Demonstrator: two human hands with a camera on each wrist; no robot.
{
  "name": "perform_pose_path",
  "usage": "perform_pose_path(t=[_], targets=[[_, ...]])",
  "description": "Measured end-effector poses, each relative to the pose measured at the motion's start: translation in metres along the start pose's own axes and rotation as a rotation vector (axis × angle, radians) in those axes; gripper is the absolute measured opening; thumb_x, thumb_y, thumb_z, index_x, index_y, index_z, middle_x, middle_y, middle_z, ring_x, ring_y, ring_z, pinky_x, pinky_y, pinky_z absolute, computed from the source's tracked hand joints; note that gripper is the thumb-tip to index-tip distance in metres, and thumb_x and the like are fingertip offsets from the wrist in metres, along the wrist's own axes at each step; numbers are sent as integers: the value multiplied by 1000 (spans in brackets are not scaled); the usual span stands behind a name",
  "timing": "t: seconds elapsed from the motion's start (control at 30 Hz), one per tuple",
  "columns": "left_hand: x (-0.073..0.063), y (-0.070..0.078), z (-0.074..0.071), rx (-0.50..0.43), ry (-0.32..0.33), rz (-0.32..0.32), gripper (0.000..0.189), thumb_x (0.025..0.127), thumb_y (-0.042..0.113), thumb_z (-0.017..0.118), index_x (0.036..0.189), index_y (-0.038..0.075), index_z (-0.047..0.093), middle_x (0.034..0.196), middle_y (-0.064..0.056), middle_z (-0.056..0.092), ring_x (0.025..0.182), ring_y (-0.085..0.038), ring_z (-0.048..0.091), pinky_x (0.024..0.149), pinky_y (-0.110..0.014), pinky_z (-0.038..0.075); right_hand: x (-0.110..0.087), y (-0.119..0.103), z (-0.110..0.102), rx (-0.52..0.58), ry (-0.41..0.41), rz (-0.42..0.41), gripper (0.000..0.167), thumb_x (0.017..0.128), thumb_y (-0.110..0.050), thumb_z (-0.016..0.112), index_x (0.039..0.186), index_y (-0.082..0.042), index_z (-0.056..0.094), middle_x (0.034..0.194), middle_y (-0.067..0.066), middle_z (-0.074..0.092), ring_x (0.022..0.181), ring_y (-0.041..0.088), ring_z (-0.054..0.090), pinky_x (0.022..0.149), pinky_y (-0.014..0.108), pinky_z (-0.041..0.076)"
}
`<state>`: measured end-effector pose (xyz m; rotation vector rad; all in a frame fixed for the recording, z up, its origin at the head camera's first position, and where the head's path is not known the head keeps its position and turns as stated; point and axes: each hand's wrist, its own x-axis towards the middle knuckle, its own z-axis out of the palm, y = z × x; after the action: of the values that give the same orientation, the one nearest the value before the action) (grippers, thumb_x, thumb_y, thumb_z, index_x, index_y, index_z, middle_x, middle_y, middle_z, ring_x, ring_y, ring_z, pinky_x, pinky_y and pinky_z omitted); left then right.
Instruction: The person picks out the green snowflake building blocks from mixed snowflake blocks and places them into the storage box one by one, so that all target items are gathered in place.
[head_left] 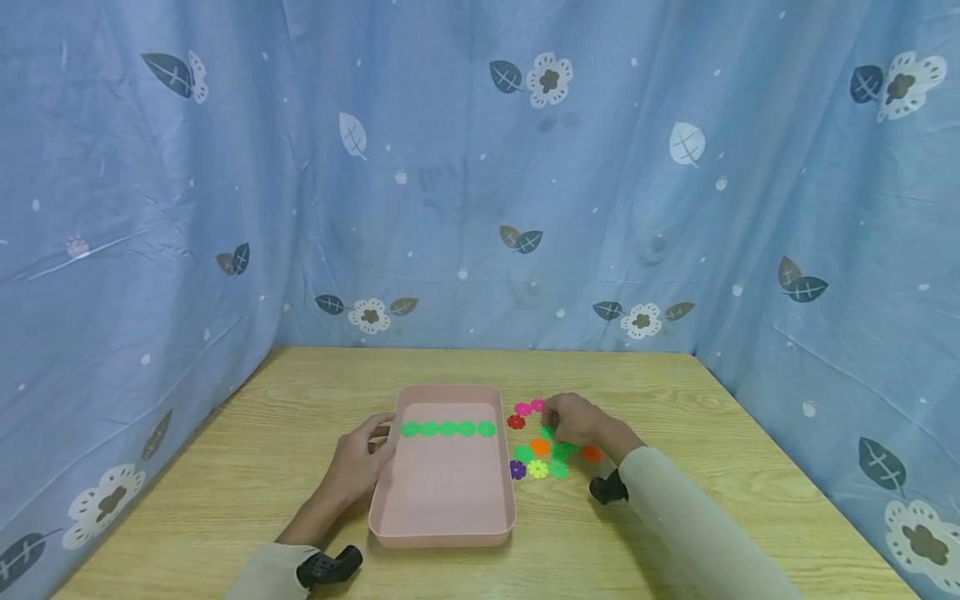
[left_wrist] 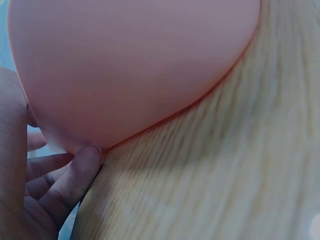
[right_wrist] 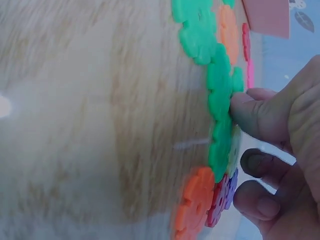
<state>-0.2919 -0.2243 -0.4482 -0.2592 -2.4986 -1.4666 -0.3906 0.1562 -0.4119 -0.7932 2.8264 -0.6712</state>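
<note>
A pink tray (head_left: 450, 500) lies on the table, with a row of several green flower-shaped discs (head_left: 447, 428) set edge to edge across its far half. My left hand (head_left: 358, 462) rests against the tray's left side, thumb and fingertips at the wall and rim. To the right of the tray, my right hand (head_left: 577, 421) reaches down into a loose group of coloured discs. Its thumb and forefinger pinch a green disc (right_wrist: 237, 79) at the edge, while the other fingers (right_wrist: 257, 200) curl beside it. More green discs (right_wrist: 218, 95) lie right under the thumb.
Around the right hand lie orange (head_left: 540, 447), yellow (head_left: 537, 469), purple (head_left: 518, 470), red (head_left: 516, 422) and pink discs (head_left: 522, 409). The wooden table (head_left: 337, 371) ends at a blue patterned curtain (head_left: 450, 208) at the back and sides.
</note>
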Motion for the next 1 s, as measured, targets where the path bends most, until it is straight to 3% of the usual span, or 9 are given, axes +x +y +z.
perform_pose_path(t=[0.3, 0.6, 0.87, 1.0], targets=[[1, 1, 0, 12, 7, -6, 45, 102, 19, 59, 143, 3, 53, 127, -25, 66, 100, -35, 73, 78, -40, 61, 2, -1, 0, -3, 16, 7, 29, 75, 12, 66, 91, -13, 70, 89, -1, 65, 84, 18, 57, 83, 39, 55], [1, 0, 0, 23, 8, -4, 45, 102, 18, 59, 144, 3, 53, 127, -25, 66, 101, -35, 72, 77, -40, 61, 4, 2, 0, -46, 12, -17, 29, 76, 15, 63, 87, -12, 65, 86, -1, 61, 81, 17, 53, 79, 37, 53], [1, 0, -1, 20, 3, -15, 46, 102, 20, 59, 144, 3, 52, 128, -26, 65, 101, -34, 72, 76, -39, 61, 5, -1, 0, 51, 23, 55, 31, 78, 16, 67, 94, -11, 71, 91, 1, 64, 86, 20, 56, 85, 40, 56], [1, 1, -1, 28, 8, -18, 46, 102, 20, 59, 144, 3, 53, 127, -25, 66, 100, -33, 72, 76, -38, 61, 4, -2, -4, 69, 9, 61, 23, 81, 6, 77, 95, -12, 73, 92, 0, 65, 88, 20, 57, 86, 41, 55]])
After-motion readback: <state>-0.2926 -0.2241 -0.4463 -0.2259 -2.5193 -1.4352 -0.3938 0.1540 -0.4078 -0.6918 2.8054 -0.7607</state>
